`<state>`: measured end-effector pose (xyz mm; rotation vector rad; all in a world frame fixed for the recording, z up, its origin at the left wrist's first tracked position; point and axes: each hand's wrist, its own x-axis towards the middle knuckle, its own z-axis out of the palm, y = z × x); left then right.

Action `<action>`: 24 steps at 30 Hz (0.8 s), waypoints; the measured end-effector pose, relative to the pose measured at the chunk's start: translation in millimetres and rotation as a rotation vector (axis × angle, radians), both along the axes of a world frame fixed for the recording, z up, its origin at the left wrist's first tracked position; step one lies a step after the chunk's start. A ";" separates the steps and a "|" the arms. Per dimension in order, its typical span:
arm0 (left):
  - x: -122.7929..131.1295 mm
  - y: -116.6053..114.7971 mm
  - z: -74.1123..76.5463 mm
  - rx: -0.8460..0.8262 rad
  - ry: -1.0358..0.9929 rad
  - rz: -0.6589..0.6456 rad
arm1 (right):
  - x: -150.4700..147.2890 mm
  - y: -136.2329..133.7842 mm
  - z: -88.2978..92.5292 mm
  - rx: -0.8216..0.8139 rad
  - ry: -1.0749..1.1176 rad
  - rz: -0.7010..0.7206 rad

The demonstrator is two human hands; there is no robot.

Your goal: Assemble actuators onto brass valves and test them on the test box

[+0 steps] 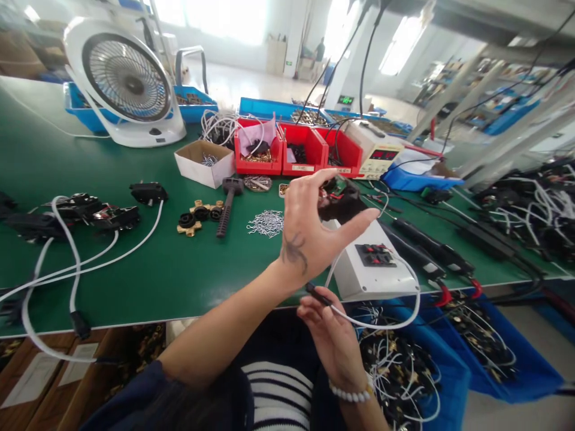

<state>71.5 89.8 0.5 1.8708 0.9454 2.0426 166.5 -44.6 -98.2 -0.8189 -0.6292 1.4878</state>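
My left hand [309, 224] is raised over the bench with thumb and fingers spread apart, in front of a black part with a circuit board [341, 194]; no grip on the part shows. Lower down, my right hand [332, 329] holds the black plug [318, 294] at the end of a white cable [386, 326] between thumb and fingers. The cable loops up past the white box [366, 269], which has a black panel on its top. Left of my left hand lies a pile of small silver clips [266, 223].
Red bins [258, 164], a carton [204, 164], a fan [130, 84] and a power supply [375, 149] stand along the back. Black screwdrivers [431, 254] lie to the right. Cabled black parts [94, 212] lie left. Blue crates [503, 359] sit below the edge.
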 end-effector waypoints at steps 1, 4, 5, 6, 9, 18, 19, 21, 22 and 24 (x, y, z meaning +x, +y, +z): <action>-7.6 -2.8 -0.1 -0.074 -0.013 -0.059 | 3.6 -0.1 0.8 0.006 -0.006 -0.033; -40.0 -7.8 -10.7 -0.293 0.098 -0.173 | 15.6 -1.4 0.7 0.000 -0.027 -0.108; -52.9 -8.8 -17.4 -0.367 0.172 -0.189 | 19.0 -2.5 -0.4 -0.011 -0.034 -0.114; -66.1 -9.9 -25.0 -0.443 0.254 -0.204 | 21.9 -3.9 -2.0 -0.023 -0.041 -0.109; -106.4 -14.3 -48.9 -0.575 0.516 -0.201 | 27.2 -9.6 -7.9 -0.057 -0.050 -0.080; -170.1 -38.2 -49.4 -0.339 0.896 0.112 | 40.2 -19.2 -0.1 0.006 -0.139 -0.164; -161.6 -46.2 -45.6 -0.276 0.881 0.086 | 40.8 -19.9 2.8 0.021 -0.156 -0.174; -135.0 -67.5 -44.8 -0.232 0.870 -0.148 | 40.3 -21.9 9.0 0.063 -0.196 -0.184; -119.0 -79.8 -48.8 -0.275 0.885 -0.318 | 39.3 -23.3 12.1 0.084 -0.220 -0.186; -87.8 -104.5 -65.1 -0.384 1.005 -0.595 | 36.3 -26.4 18.5 0.118 -0.268 -0.184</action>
